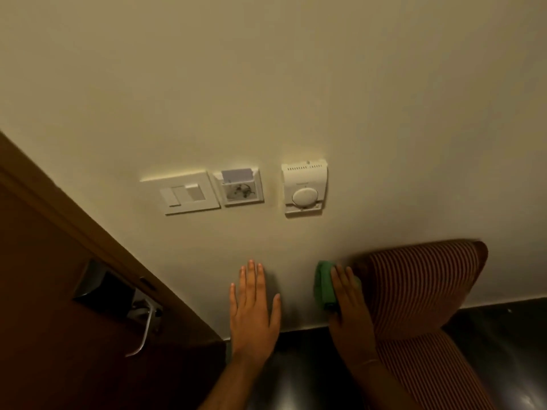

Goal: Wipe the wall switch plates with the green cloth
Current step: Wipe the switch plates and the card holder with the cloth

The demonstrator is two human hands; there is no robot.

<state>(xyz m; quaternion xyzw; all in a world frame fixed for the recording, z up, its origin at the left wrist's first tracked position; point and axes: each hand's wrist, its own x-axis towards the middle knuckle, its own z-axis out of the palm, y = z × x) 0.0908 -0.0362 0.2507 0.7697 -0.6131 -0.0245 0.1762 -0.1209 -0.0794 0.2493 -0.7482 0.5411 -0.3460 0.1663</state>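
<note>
Wall [266, 84] above the 3 fittings is bare and open to its top edge. Switch plate [180, 192] and card-slot plate [241, 187] sit just beside each other, edges nearly touching; a wider strip of bare wall separates the card-slot plate from the thermostat [305, 187]. Below the fittings, open wall down to its bottom edge, partly taken by the flat left hand [254, 309] and the right hand [350, 303] on the green cloth [324, 287]. Left side closed off by the wooden door [59, 291] — its lever handle [146, 327] juts out. Lower right blocked by the striped chair back [420, 285], close to the wall.
</note>
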